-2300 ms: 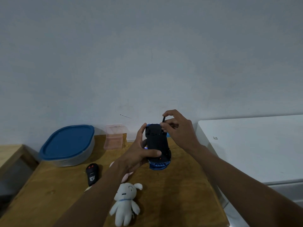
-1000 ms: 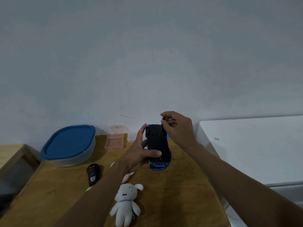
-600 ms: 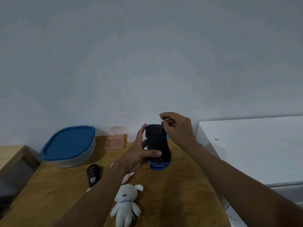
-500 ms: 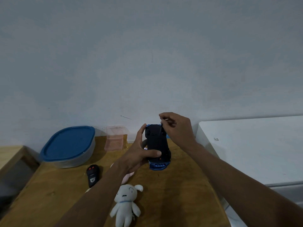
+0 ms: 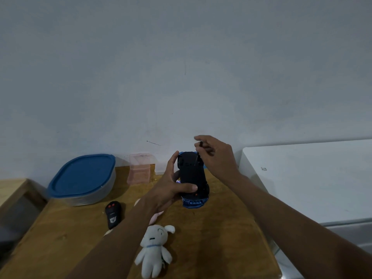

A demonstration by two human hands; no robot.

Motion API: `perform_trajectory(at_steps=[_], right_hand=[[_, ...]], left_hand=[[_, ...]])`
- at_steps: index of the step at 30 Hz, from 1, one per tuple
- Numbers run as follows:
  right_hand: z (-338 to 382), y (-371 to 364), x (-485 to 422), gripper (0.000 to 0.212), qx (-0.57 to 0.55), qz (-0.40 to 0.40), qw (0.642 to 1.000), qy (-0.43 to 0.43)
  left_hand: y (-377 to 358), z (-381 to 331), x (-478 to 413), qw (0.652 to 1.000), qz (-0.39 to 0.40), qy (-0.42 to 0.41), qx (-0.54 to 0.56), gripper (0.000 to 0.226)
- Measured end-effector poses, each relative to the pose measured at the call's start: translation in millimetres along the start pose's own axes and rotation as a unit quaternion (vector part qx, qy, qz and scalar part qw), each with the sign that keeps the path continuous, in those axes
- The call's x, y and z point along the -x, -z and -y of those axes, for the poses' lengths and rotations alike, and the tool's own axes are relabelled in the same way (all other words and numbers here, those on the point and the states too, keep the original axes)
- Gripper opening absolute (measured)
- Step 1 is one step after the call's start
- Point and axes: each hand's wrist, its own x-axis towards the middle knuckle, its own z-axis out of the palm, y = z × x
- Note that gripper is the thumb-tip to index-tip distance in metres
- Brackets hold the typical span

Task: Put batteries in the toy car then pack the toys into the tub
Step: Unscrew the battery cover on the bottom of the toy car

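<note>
My left hand [image 5: 169, 190] grips a blue toy car [image 5: 192, 178] held upside down above the wooden table [image 5: 221, 228], its black underside facing me. My right hand [image 5: 216, 156] pinches a thin dark screwdriver [image 5: 198, 152] whose tip touches the far end of the car's underside. A clear tub with a blue lid [image 5: 83, 178] stands at the back left. A black remote [image 5: 113, 216] lies in front of the tub. A white plush toy [image 5: 154, 250] lies near the front edge. No batteries are visible.
A small clear pink box [image 5: 139, 170] stands by the wall between tub and car. A pink object [image 5: 155, 216] peeks out under my left forearm. A white surface [image 5: 312, 178] adjoins the table on the right, a lower wooden shelf [image 5: 10, 190] on the left.
My right hand has lifted slightly and its fingers have shifted on the screwdriver, so the dark shaft shows again above the car. My left hand and the car stay in place.
</note>
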Motion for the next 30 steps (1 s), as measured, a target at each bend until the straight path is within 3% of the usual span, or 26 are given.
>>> perform_trajectory(at_steps=[5, 8, 11, 20, 25, 30], right_hand=[[-8, 5, 12, 0.021, -0.037, -0.023, 0.996, -0.071], [-24, 15, 25, 0.021, 0.001, -0.050, 0.995, -0.091], [-50, 27, 49, 0.025, 0.052, -0.050, 0.983, -0.171], [-122, 37, 163, 0.025, 0.195, 0.118, 0.883, -0.411], [-141, 41, 191, 0.018, 0.218, 0.165, 0.854, -0.442], [-149, 42, 192, 0.019, 0.233, 0.187, 0.854, -0.425]], left_hand=[[0, 20, 0, 1.000, 0.000, 0.015, -0.003, 0.113], [-2, 45, 0, 1.000, -0.002, 0.028, -0.001, 0.116], [-4, 75, 1, 0.999, -0.017, 0.043, 0.002, 0.110], [-13, 142, 14, 0.991, -0.033, 0.132, 0.016, 0.126], [-21, 155, 20, 0.984, -0.041, 0.172, 0.024, 0.120], [-31, 162, 18, 0.983, -0.047, 0.174, 0.032, 0.121]])
